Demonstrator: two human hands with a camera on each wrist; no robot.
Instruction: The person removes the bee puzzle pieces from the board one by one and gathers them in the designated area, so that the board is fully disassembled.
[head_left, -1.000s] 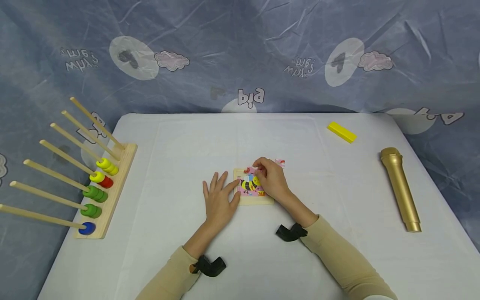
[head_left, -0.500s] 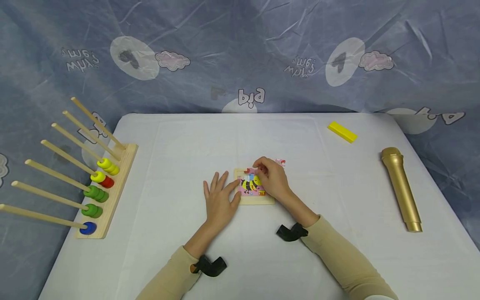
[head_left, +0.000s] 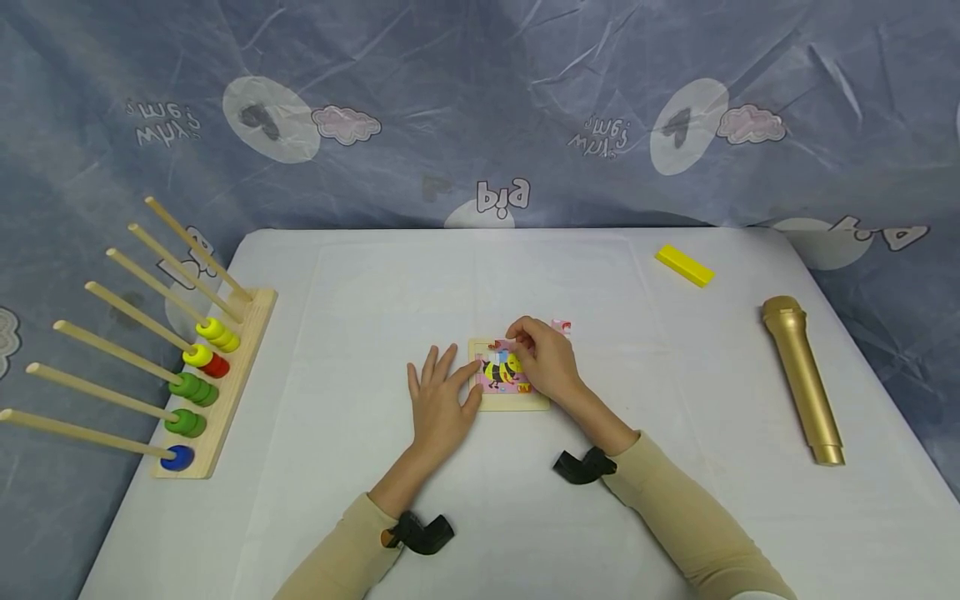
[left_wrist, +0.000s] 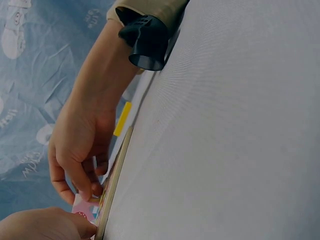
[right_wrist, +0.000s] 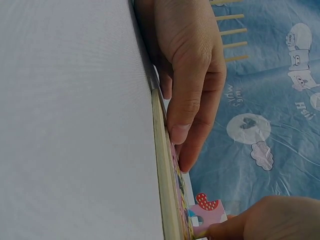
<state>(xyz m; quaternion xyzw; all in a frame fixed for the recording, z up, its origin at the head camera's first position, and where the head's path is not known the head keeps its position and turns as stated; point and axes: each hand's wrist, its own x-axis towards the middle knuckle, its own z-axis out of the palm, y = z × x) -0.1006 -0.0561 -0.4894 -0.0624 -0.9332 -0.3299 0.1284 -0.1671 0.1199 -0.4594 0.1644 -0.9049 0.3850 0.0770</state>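
A square wooden jigsaw puzzle (head_left: 510, 403) with a bee picture lies on the white table. My right hand (head_left: 549, 358) is over its upper right part, thumb and fingertips pinching a pink puzzle piece (right_wrist: 214, 212) with a red, white-dotted patch. In the right wrist view that piece stands tilted up from the picture. My left hand (head_left: 438, 404) lies at the puzzle's left side, fingers spread, with index finger and thumb touching the frame's edge. Another pink puzzle piece (head_left: 561, 327) lies just behind my right hand, partly hidden by it.
At the left stands a wooden bead rack (head_left: 247, 358) with slanting pegs and coloured beads. A yellow block (head_left: 685, 265) lies at the back right. On the right side lies a gold microphone (head_left: 804, 379). A patterned blue-grey cloth (head_left: 420, 75) hangs behind the table.
The pink piece in the right hand shows a little less of its face in the head view, as its tilt shifts slightly. Both hands keep nearly the same place.
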